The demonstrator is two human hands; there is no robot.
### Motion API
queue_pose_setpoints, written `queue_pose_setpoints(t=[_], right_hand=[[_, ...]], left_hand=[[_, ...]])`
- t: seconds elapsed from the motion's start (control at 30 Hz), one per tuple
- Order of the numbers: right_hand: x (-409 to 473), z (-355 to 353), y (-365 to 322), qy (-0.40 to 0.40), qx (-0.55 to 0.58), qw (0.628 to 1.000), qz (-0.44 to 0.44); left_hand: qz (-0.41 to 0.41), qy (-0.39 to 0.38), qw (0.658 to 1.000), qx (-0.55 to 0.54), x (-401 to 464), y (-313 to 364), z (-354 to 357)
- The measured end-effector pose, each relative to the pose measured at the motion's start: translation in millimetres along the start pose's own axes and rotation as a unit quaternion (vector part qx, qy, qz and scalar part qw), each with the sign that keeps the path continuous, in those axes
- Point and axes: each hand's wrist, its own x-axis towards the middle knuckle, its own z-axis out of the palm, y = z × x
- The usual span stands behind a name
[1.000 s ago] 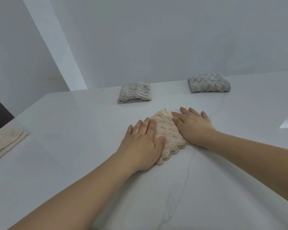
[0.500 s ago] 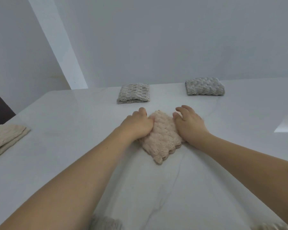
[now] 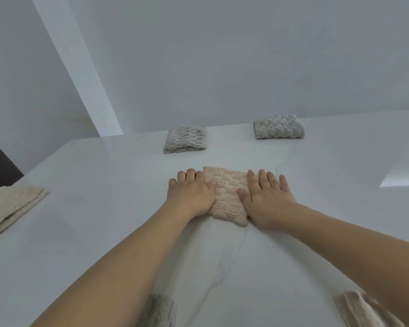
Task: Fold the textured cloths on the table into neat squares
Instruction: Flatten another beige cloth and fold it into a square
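white marble table [image 3: 104, 232], grey wall [image 3: 222, 55]

No text, label, brand, number or sign can be read anywhere; the cloths at the frame's lower edge are perhaps too blurred to judge.

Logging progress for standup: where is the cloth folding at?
Done: two grey cloths lie folded at the back, and a cream cloth is folded at the left edge. In hand: left hand and right hand press flat on the pink cloth, already a small square. Left: two cloths at the near edge, partly out of view.
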Motion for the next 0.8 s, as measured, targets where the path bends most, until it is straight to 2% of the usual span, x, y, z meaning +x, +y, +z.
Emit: queue_pose_setpoints(t=[0.03, 0.1, 0.17, 0.27, 0.33, 0.43, 0.47, 0.53, 0.67, 0.7, 0.8], right_hand=[[2, -2, 1, -0.005, 0.005, 1.0, 0.027], [4, -8, -1, 0.016, 0.03, 0.997, 0.068], [4, -16, -9, 0.05, 0.072, 0.992, 0.093], [11, -25, -24, 0.028, 0.208, 0.967, 0.144], [26, -26, -28, 0.027, 0.374, 0.913, 0.164], [50, -35, -32, 0.016, 0.62, 0.759, 0.199], [57, -39, -31, 0.011, 0.653, 0.731, 0.2], [70, -43, -32, 0.015, 0.671, 0.721, 0.173], [86, -49, -38, -0.006, 0.686, 0.714, 0.144], [89, -55, -41, -0.016, 0.681, 0.719, 0.138], [96, -81, -45, -0.012, 0.647, 0.753, 0.123]], left_hand=[[-0.023, -0.018, 0.999, -0.014, 2, 0, -6], [-0.081, -0.042, 0.986, -0.137, 7, 2, -20], [-0.111, -0.064, 0.954, -0.271, 9, 8, -31], [-0.151, -0.084, 0.904, -0.392, 8, 14, -40], [-0.18, -0.086, 0.857, -0.475, 9, 14, -44], [-0.197, -0.077, 0.799, -0.563, 20, 4, -44], [-0.191, -0.073, 0.786, -0.583, 24, 0, -43], [-0.179, -0.084, 0.765, -0.613, 38, -9, -38], [-0.197, -0.16, 0.708, -0.659, 57, -15, -49], [-0.203, -0.171, 0.694, -0.67, 59, -15, -53], [-0.228, -0.197, 0.684, -0.665, 62, -12, -66]])
